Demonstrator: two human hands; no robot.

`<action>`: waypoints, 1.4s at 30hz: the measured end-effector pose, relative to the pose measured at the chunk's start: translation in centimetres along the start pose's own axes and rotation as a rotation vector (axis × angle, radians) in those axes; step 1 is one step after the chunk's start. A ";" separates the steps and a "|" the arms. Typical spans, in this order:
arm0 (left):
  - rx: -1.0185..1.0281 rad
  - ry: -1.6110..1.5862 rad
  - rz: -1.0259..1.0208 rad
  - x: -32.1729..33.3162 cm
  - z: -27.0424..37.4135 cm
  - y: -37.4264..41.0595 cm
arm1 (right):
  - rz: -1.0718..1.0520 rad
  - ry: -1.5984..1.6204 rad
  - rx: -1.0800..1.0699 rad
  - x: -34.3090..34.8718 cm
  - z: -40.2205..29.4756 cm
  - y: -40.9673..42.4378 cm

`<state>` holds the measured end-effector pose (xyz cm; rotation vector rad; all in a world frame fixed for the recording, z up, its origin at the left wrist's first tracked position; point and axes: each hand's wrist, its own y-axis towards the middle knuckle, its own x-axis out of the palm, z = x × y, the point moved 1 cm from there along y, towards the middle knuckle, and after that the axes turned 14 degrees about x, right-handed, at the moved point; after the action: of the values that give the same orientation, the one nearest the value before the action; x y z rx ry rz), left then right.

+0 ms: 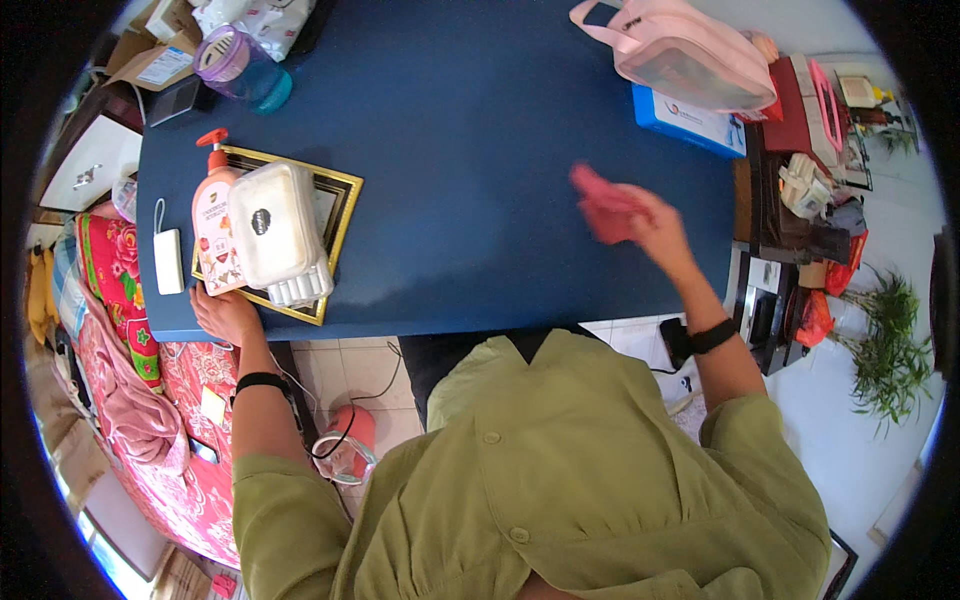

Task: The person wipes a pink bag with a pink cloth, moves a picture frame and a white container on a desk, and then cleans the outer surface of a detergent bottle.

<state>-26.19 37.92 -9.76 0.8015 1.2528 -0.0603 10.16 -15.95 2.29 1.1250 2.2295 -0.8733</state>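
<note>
A pinkish-red cloth point(609, 208) is bunched in my right hand point(660, 229), over the right part of the blue tabletop point(465, 150); hand and cloth are slightly blurred. At the table's front left edge, my left hand point(226, 311) touches the lower end of a pump bottle point(214, 232) with an orange-red pump. Its hold is partly hidden. That bottle lies on a gold-and-black picture frame point(345, 225), beside a clear-lidded white plastic box point(271, 221). Several white cylinders point(301, 289) show at the box's near end. A white power bank point(169, 261) with a loop lies left of the bottle.
Back left are a purple-and-teal plastic jar point(244, 71), a cardboard box point(154, 67) and a dark device point(175, 101). Back right, a pink bag point(694, 52) rests on a blue box point(686, 120). A pink bin point(349, 439) and cables are on the floor below.
</note>
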 end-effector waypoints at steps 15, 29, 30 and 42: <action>-0.007 0.016 -0.025 -0.1 0.1 0.1 | 0.008 -0.160 -0.275 7.6 -0.4 -6.3; -0.093 -0.015 -0.089 -1.3 1.0 0.0 | -0.780 0.256 -0.024 13.5 -19.7 1.8; -0.112 -0.036 -0.083 -1.5 1.5 0.3 | -0.379 0.227 -0.322 13.3 -17.0 5.0; -0.075 -0.004 -0.071 -1.2 1.1 0.2 | 0.081 -0.191 -0.582 17.1 -11.9 9.5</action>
<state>-25.63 37.02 -8.58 0.6919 1.2722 -0.0724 7.20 5.84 -4.11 0.8064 2.0609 -0.2484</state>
